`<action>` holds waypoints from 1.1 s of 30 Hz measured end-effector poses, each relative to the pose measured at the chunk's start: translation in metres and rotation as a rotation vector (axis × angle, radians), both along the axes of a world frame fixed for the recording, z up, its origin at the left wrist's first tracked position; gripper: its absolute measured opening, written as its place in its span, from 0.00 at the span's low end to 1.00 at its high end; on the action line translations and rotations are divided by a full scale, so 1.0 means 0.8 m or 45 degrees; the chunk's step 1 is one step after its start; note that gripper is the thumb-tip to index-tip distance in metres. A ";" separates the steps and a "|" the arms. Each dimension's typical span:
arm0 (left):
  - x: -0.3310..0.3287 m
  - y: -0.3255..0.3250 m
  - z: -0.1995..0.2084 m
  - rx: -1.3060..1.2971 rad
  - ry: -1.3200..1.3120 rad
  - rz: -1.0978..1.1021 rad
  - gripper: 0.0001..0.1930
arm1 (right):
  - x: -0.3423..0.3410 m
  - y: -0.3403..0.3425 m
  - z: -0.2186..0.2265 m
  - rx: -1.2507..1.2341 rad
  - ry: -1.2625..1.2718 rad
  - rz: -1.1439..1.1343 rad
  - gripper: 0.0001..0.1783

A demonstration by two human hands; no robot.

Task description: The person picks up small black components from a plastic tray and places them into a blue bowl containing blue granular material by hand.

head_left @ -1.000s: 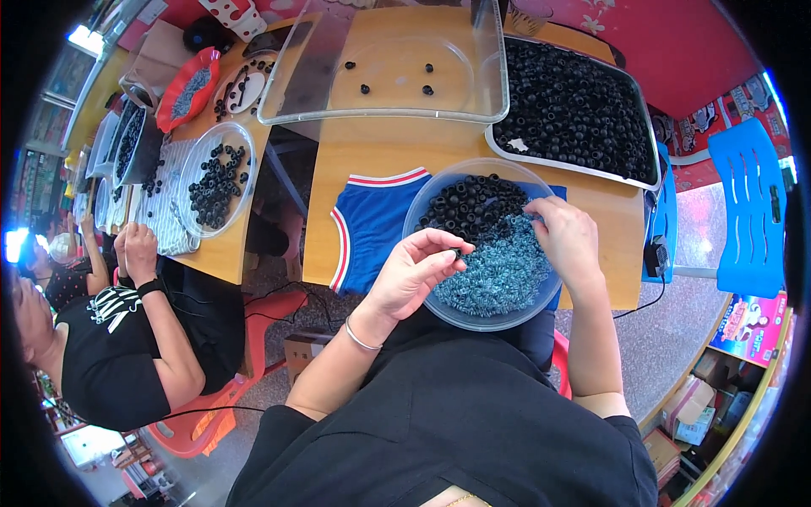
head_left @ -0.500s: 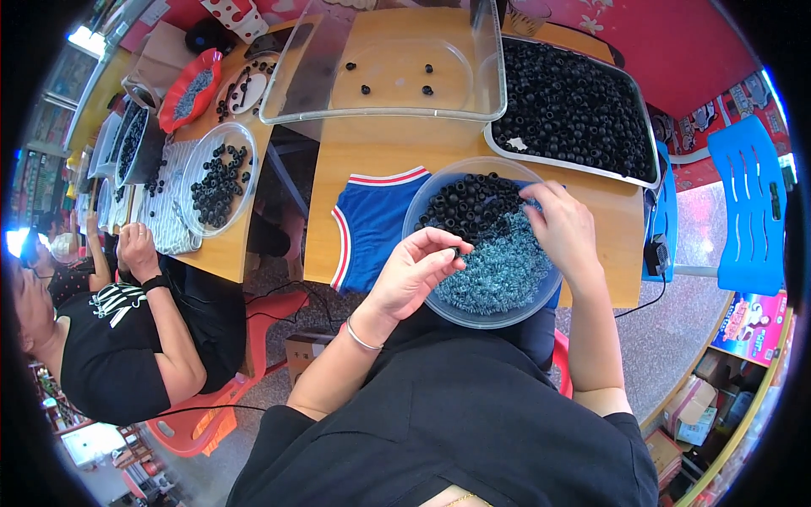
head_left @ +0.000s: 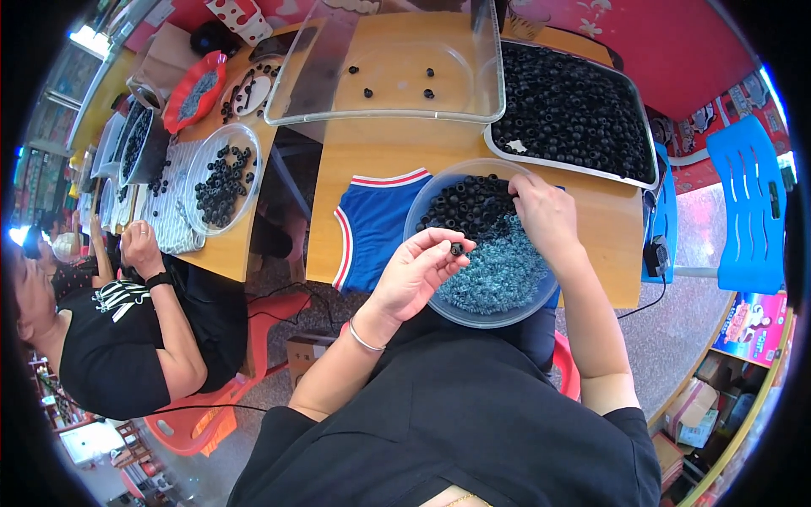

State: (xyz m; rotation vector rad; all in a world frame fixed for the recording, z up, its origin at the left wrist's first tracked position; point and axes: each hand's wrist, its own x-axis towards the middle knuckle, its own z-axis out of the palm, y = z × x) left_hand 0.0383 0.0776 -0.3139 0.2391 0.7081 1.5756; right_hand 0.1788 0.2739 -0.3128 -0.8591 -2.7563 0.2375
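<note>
A round clear plastic basin [head_left: 473,320] sits in front of me. Small black round pieces with holes [head_left: 466,199] fill its far left side, and translucent blue-grey bits [head_left: 498,275] fill its near right side. My left hand [head_left: 405,277], with a metal bangle at the wrist, pinches a single black round piece [head_left: 457,249] between thumb and fingertips over the basin's left edge. Over the far right of the basin, my right hand [head_left: 547,215] points its closed fingertips down where the two kinds meet. Whatever those fingertips hold is hidden.
Beyond the basin stand a clear plastic box [head_left: 384,116] and a white-rimmed tray [head_left: 574,173] heaped with black pieces. Blue shorts [head_left: 376,224] lie left of the basin. A co-worker's hand [head_left: 139,245] is near another clear bowl [head_left: 253,188]. At right is a blue chair [head_left: 748,207].
My right hand has shifted slightly left, its fingers now bent down toward the black pieces. The piece in my left hand has turned so its hole shows.
</note>
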 end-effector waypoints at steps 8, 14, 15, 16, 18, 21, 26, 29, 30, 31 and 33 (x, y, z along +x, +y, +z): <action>0.001 -0.001 -0.002 0.042 -0.059 0.013 0.11 | 0.005 -0.040 0.047 -0.830 0.522 0.097 0.08; 0.001 0.002 -0.010 0.090 -0.102 0.004 0.10 | 0.015 -0.081 0.063 -1.253 0.702 0.128 0.07; 0.003 0.002 -0.010 0.087 -0.100 0.007 0.10 | 0.015 -0.084 0.061 -1.199 0.733 0.148 0.07; 0.003 0.003 -0.010 0.086 -0.100 0.008 0.10 | 0.014 -0.085 0.060 -1.143 0.764 0.165 0.07; 0.004 0.004 -0.010 0.107 -0.099 0.009 0.09 | 0.013 -0.087 0.057 -1.092 0.755 0.178 0.07; 0.005 0.004 -0.008 0.128 -0.099 0.005 0.09 | 0.012 -0.089 0.053 -1.005 0.757 0.197 0.08; 0.004 0.003 -0.008 0.124 -0.091 -0.001 0.08 | 0.011 -0.089 0.051 -0.914 0.755 0.205 0.09; 0.004 0.003 -0.009 0.115 -0.072 -0.007 0.08 | 0.010 -0.090 0.049 -0.890 0.764 0.214 0.09; 0.003 0.004 -0.010 0.121 -0.070 -0.008 0.08 | 0.009 -0.090 0.048 -0.854 0.781 0.228 0.09; 0.003 0.004 -0.011 0.127 -0.068 -0.009 0.08 | 0.009 -0.090 0.048 -0.818 0.797 0.242 0.09; 0.003 0.004 -0.008 0.118 -0.058 -0.009 0.08 | 0.009 -0.089 0.048 -0.799 0.791 0.259 0.09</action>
